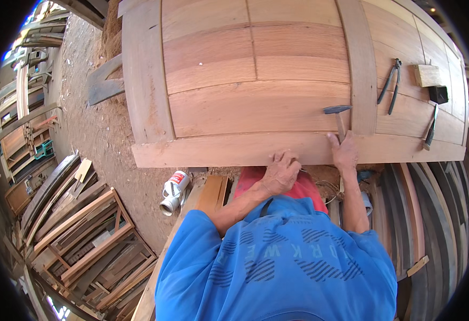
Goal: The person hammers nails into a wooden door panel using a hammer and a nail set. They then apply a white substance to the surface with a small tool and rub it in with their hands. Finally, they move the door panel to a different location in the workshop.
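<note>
Workshop yard, sawdust-covered dirt floor, stacks of wooden frames at near left and curved planks at near right. Centre: big wooden door panel lying flat, spans most of the far half of the view.

Right hand sits at the door's near edge rail, fingers closed round the handle of a hammer. Hammer head is dark metal, lies over the panel just left of the vertical stile, handle running back to the hand.

Left hand is at the same near edge, left of the right hand, close beside it. Fingers curled and pinched against the rail's edge; whatever they pinch is too small to make out.

On the door, far right: dark pincers, a small wood block, a small black block just near of it, and a slim tool with a dark handle below that.

Packaging: one white cylindrical container with a red band of label lies on its side on the floor, near left of the hands, under the door's near-left corner area. Print not readable.

Person wears a blue shirt; red cloth shows under the left hand.
</note>
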The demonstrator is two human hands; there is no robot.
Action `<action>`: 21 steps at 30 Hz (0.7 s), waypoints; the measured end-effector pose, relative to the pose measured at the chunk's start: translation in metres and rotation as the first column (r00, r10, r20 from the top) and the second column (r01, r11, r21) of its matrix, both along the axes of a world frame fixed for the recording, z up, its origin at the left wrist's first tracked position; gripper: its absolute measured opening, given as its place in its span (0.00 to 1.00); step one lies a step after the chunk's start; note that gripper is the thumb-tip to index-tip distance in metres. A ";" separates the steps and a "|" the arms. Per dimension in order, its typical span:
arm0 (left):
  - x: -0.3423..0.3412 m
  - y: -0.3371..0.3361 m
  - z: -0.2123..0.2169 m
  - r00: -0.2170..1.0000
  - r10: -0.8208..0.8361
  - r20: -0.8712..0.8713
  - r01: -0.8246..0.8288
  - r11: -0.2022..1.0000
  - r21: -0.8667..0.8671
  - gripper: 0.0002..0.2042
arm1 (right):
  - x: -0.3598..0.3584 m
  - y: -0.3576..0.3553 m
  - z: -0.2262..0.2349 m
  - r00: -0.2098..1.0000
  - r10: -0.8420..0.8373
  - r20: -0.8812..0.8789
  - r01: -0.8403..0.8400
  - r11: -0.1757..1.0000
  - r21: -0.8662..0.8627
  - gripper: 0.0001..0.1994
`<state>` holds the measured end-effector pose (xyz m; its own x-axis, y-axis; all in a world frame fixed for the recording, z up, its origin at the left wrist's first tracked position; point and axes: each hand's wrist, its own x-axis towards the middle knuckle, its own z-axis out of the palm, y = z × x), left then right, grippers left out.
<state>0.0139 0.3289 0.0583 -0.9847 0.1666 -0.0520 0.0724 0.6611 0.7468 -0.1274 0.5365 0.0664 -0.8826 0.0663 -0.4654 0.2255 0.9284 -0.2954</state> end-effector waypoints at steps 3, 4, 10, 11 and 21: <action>0.012 -0.040 0.006 0.993 0.118 -0.009 -0.118 0.989 -0.085 0.07 | 0.006 0.011 -0.023 0.995 -0.020 -0.101 0.017 0.999 -0.028 0.22; 0.012 -0.060 0.007 0.987 0.156 -0.039 -0.160 0.979 -0.128 0.07 | 0.007 0.008 -0.018 0.991 -0.038 -0.125 0.030 0.998 -0.063 0.21; 0.023 -0.185 0.006 0.958 0.247 -0.146 -0.278 0.924 -0.262 0.06 | 0.041 -0.052 0.029 0.979 -0.108 -0.171 0.055 0.956 -0.289 0.16; 0.019 -0.204 0.006 0.965 0.217 -0.145 -0.249 0.932 -0.262 0.07 | 0.048 -0.065 0.032 0.982 -0.105 -0.159 0.047 0.942 -0.332 0.16; -0.038 -0.263 -0.018 0.972 -0.207 -0.113 0.192 0.973 -0.131 0.10 | 0.105 -0.159 0.088 0.994 -0.103 -0.029 0.047 0.660 -0.750 0.21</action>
<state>-0.0243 0.0657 0.0407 -0.9320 0.3604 0.0385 0.3000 0.7071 0.6403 -0.0223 0.3772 0.1540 -0.9195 -0.2115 -0.3313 0.2388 0.3691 -0.8982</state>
